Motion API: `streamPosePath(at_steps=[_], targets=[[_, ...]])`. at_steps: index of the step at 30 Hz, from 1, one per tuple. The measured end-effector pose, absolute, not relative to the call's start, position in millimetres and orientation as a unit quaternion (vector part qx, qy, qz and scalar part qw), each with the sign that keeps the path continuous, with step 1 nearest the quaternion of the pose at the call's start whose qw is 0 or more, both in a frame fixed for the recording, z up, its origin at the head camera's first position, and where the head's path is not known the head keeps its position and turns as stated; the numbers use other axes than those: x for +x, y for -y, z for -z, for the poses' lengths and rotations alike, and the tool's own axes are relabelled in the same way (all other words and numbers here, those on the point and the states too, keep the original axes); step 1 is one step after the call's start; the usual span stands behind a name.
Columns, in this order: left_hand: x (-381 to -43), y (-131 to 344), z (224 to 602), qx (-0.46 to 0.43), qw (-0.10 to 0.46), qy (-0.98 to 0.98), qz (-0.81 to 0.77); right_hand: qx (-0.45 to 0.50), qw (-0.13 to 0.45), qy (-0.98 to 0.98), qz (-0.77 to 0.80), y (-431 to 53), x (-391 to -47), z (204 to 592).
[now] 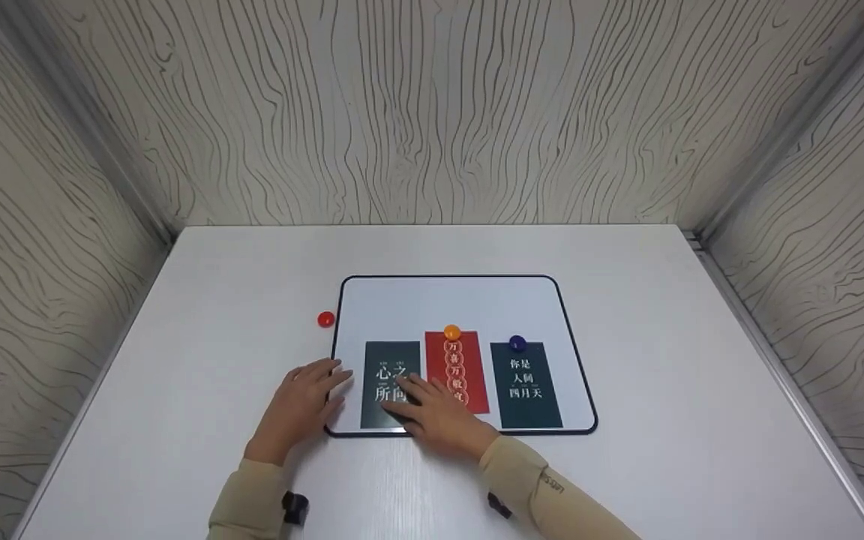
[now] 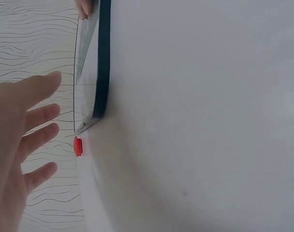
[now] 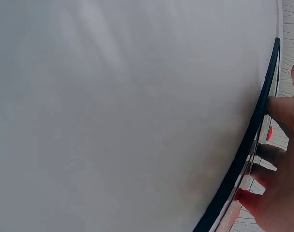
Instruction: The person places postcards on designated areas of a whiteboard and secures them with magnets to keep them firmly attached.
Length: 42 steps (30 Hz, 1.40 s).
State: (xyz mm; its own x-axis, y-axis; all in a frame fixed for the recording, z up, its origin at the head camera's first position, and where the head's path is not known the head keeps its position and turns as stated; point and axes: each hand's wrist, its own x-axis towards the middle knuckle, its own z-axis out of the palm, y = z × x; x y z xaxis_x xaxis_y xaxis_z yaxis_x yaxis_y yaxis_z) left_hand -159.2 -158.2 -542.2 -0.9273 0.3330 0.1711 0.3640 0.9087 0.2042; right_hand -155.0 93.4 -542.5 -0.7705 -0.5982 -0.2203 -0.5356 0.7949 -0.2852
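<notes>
A small whiteboard [image 1: 447, 300] with a dark rim lies on the table. Along its lower half lie a dark green card [image 1: 391, 352] at left, a red card [image 1: 475, 367] in the middle and another dark green card [image 1: 529, 412] at right, all with white or pale characters. My right hand [image 1: 443, 421] rests with spread fingers on the left green card, its other fingers overlapping the red card's lower part. Beside the board's left rim is my left hand [image 1: 299, 409], fingers relaxed and holding nothing. In the left wrist view, its fingers [image 2: 40, 175] are spread apart.
An orange round magnet [image 1: 452, 332] sits at the red card's top edge, a dark blue one [image 1: 517, 343] at the right green card's top. Outside the board's upper left rim lies a red round magnet [image 1: 326, 319]. Wood-patterned walls [image 1: 432, 112] enclose the white table [image 1: 664, 337].
</notes>
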Motion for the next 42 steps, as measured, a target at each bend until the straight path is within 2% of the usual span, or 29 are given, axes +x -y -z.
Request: streamPosePath(at_steps=[12, 32, 36, 42], targets=[[-176.2, 166.0, 548.5, -0.18, 0.127, 0.969, 0.115, -0.295, 0.153, -0.936, 0.117, -92.9, -155.0, 543.0], [-215.3, 180.3, 553.0, -0.121, 0.238, 0.943, 0.199, -0.289, 0.16, -0.935, 0.128, -91.6, -154.7, 542.6], [-222.2, 183.3, 558.8, -0.1, 0.219, 0.938, 0.252, -0.287, 0.165, -0.934, 0.132, -92.5, -155.1, 542.8], [-231.8, 187.0, 564.6, -0.026, 0.119, 0.912, 0.392, -0.281, 0.174, -0.933, 0.145, -93.2, -155.0, 542.2]])
